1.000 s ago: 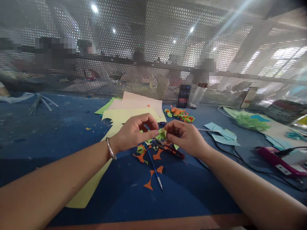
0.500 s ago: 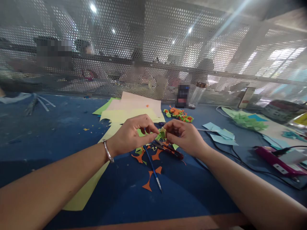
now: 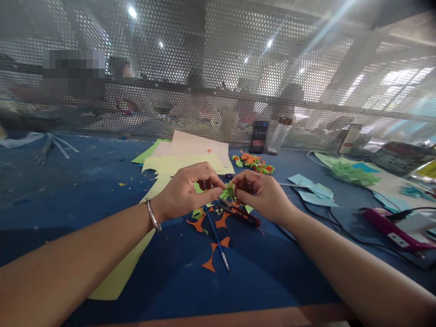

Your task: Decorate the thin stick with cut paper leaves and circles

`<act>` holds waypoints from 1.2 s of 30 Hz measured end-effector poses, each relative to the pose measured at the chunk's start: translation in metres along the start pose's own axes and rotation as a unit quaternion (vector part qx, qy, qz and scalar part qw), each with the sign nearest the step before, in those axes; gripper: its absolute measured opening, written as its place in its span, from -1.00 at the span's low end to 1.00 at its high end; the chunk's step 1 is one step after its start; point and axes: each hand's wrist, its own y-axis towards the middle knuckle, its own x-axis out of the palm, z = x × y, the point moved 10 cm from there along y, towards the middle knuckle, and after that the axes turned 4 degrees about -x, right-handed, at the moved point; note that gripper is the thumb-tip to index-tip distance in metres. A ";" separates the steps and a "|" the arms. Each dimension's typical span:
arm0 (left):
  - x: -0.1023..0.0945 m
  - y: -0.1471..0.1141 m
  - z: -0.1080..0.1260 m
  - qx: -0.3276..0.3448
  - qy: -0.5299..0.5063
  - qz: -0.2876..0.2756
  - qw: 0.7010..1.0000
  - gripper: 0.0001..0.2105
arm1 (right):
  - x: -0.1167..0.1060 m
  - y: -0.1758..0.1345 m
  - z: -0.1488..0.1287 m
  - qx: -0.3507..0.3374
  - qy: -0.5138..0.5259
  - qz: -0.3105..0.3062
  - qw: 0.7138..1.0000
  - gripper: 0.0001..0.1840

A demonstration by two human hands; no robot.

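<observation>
Between my two hands is a small folded piece of yellow-green paper (image 3: 231, 189), held just over the scraps. My left hand (image 3: 192, 188), with a silver bracelet at its wrist, is closed in a pinch at the left side of this piece. Thumb and fingers of my right hand (image 3: 264, 193) grip its right edge. Below them lie dark red-handled scissors (image 3: 247, 216), partly covered by scraps. A blue paintbrush (image 3: 214, 230) points toward me among orange paper offcuts (image 3: 209, 263).
Pale paper sheets (image 3: 200, 147) lie behind my hands, a long yellow strip (image 3: 126, 272) under my left arm. Orange-green paper flowers (image 3: 262, 167) sit beyond. At right are light blue papers (image 3: 316, 193), black cables and a magenta power strip (image 3: 395, 229). A perforated metal screen (image 3: 153, 91) borders the back.
</observation>
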 end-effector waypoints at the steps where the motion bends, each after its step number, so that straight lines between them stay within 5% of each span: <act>1: 0.000 0.000 0.000 -0.003 0.000 -0.001 1.000 -0.91 | 0.000 0.000 0.000 0.000 0.003 -0.001 1.000 -0.89; 27: 0.005 0.000 -0.011 -0.048 0.008 -0.015 0.999 -0.91 | 0.002 0.000 0.000 -0.010 -0.023 -0.006 1.000 -0.90; 36: 0.018 -0.001 -0.018 -0.089 -0.004 -0.032 0.996 -0.71 | 0.003 0.000 0.001 -0.006 -0.032 -0.009 0.999 -0.90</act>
